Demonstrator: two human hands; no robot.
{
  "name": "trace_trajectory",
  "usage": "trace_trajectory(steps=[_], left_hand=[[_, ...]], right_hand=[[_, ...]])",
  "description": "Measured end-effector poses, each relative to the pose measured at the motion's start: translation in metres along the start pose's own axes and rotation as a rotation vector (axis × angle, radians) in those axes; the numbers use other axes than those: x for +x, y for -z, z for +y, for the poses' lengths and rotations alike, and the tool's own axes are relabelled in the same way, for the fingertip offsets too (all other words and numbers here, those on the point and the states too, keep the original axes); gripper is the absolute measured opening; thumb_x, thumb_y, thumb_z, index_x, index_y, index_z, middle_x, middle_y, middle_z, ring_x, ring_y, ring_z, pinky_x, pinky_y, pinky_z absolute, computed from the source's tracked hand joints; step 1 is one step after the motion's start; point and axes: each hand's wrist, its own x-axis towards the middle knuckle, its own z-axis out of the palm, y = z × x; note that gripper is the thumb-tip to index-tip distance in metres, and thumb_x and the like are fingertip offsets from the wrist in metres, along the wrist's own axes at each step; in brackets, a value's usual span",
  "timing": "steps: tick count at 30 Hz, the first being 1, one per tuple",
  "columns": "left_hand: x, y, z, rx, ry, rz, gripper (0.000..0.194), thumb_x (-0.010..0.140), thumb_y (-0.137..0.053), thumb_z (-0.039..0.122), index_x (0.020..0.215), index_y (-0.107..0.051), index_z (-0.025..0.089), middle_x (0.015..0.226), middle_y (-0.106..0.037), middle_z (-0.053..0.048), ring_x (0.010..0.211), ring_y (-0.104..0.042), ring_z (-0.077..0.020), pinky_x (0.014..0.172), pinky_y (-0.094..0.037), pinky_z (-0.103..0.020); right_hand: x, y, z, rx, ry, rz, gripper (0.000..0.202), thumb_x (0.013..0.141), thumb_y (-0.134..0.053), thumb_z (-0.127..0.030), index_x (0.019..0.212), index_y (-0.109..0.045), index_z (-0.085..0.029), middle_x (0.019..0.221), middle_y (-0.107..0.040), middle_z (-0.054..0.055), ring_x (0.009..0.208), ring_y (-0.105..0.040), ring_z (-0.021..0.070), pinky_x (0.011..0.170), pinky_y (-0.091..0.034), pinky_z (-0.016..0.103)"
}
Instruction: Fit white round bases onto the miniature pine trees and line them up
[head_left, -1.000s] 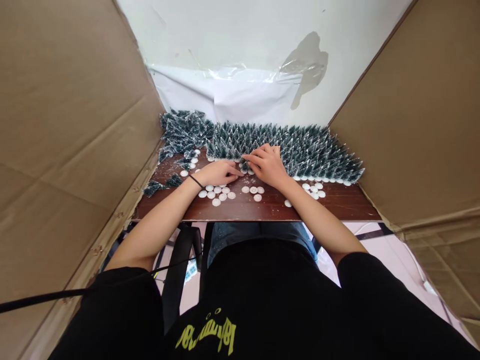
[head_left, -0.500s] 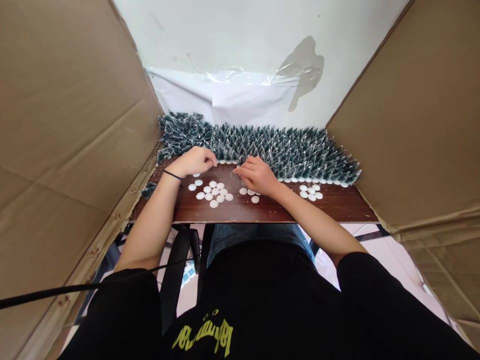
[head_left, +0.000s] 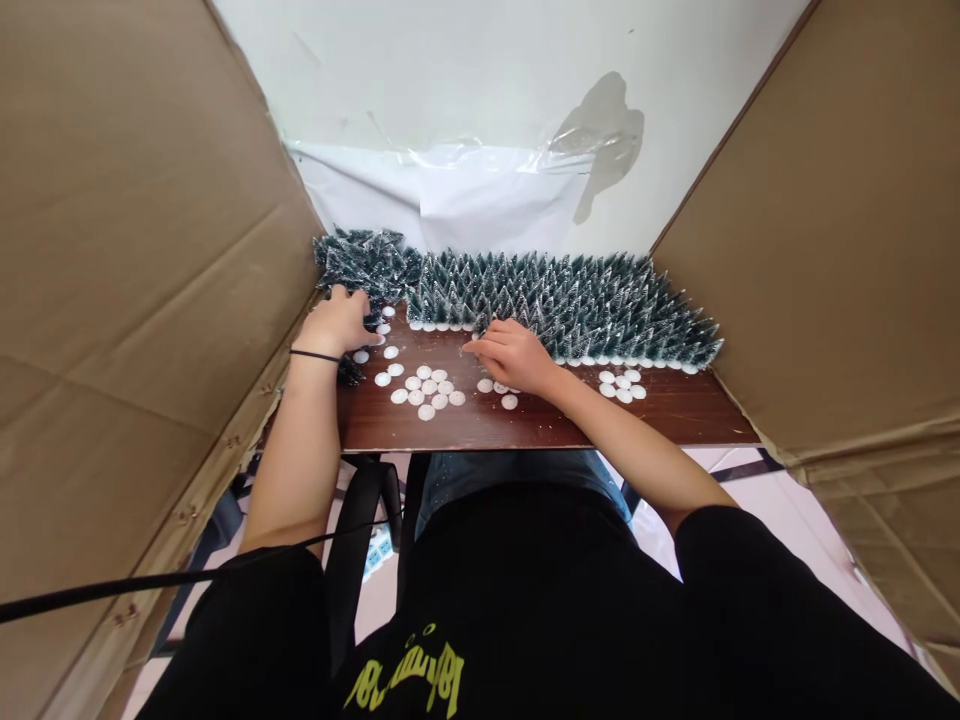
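My left hand (head_left: 341, 322) is at the left end of the table, with its fingers curved and apart over the loose pile of small frosted pine trees (head_left: 367, 262). Whether its fingertips touch a tree is not clear. My right hand (head_left: 516, 355) is closed in a pinch at the front edge of the standing rows of miniature trees (head_left: 600, 300). What it pinches, if anything, is hidden. White round discs (head_left: 430, 387) lie in a cluster between my hands, and a few more discs (head_left: 510, 402) lie just below my right hand.
A brown wooden table (head_left: 540, 430) carries everything. Another group of white discs (head_left: 622, 384) lies on the right. Brown covered panels (head_left: 840, 230) stand at both sides, and a white wall (head_left: 480, 80) rises behind the trees. A black cable (head_left: 112, 592) crosses my left arm.
My left hand has moved left from the front of the tree rows to the loose pile, and its fingers have spread. My right hand has hardly moved.
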Motion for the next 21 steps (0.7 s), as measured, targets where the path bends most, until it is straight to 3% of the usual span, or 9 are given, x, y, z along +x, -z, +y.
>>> trace_trajectory(steps=[4,7,11,14,16,19,21], left_hand=[[0.0,-0.003,0.006,-0.029,0.013,-0.034,0.088,0.067,-0.077,0.06,0.141,-0.05,0.022,0.139,-0.049,-0.02,0.109,-0.066,-0.0369,0.089,-0.053,-0.041],[0.008,-0.011,0.006,-0.04,-0.036,-0.039,0.074,0.075,-0.071,0.05,0.143,-0.052,0.029,0.137,-0.055,-0.017,0.11,-0.066,-0.0359,0.09,-0.053,-0.041],[0.019,-0.017,-0.001,-0.114,-0.033,0.048,0.049,0.073,-0.071,0.04,0.121,-0.072,0.028,0.115,-0.072,-0.01,0.105,-0.068,-0.0314,0.09,-0.053,-0.037],[0.017,-0.007,-0.01,-0.215,-0.024,0.064,0.042,0.071,-0.072,0.036,0.111,-0.075,0.026,0.1,-0.076,-0.006,0.098,-0.069,-0.0272,0.091,-0.053,-0.034],[0.01,0.005,-0.017,-0.327,-0.05,0.01,0.041,0.074,-0.069,0.034,0.113,-0.074,0.024,0.102,-0.076,-0.006,0.092,-0.069,-0.0232,0.09,-0.053,-0.032],[-0.005,0.023,-0.024,-0.642,-0.145,-0.071,0.042,0.08,-0.065,0.036,0.119,-0.071,0.021,0.109,-0.073,-0.006,0.081,-0.066,-0.016,0.075,-0.055,-0.027],[-0.013,0.03,-0.024,-0.863,-0.25,-0.055,0.042,0.078,-0.07,0.038,0.116,-0.07,0.02,0.1,-0.072,-0.006,0.074,-0.062,-0.0124,0.064,-0.053,-0.021]], right_hand=[[0.0,0.001,0.0,-0.006,0.008,0.013,0.031,0.099,-0.041,-0.016,0.104,-0.071,-0.021,0.081,-0.073,0.005,0.08,-0.058,0.0189,0.072,-0.042,0.034],[0.0,0.0,0.0,0.0,0.013,0.013,0.031,0.099,-0.041,-0.016,0.103,-0.072,-0.02,0.08,-0.073,0.005,0.079,-0.059,0.0185,0.072,-0.042,0.033],[-0.001,-0.001,0.001,0.016,0.015,-0.005,0.031,0.099,-0.042,-0.017,0.103,-0.072,-0.019,0.08,-0.072,0.006,0.078,-0.058,0.0185,0.072,-0.042,0.032],[-0.001,-0.001,0.002,0.01,0.023,-0.014,0.032,0.1,-0.04,-0.018,0.104,-0.072,-0.019,0.08,-0.072,0.006,0.079,-0.057,0.0181,0.073,-0.043,0.032],[-0.001,-0.001,0.003,0.005,0.027,-0.017,0.033,0.1,-0.04,-0.017,0.105,-0.073,-0.018,0.08,-0.072,0.006,0.079,-0.058,0.0179,0.073,-0.043,0.032],[-0.001,-0.001,0.003,0.004,0.024,-0.034,0.032,0.1,-0.041,-0.017,0.105,-0.073,-0.018,0.08,-0.072,0.006,0.079,-0.059,0.0179,0.073,-0.043,0.031],[0.0,-0.001,0.001,0.013,-0.002,-0.045,0.032,0.1,-0.041,-0.018,0.107,-0.072,-0.018,0.08,-0.072,0.006,0.079,-0.059,0.0182,0.073,-0.043,0.032]])
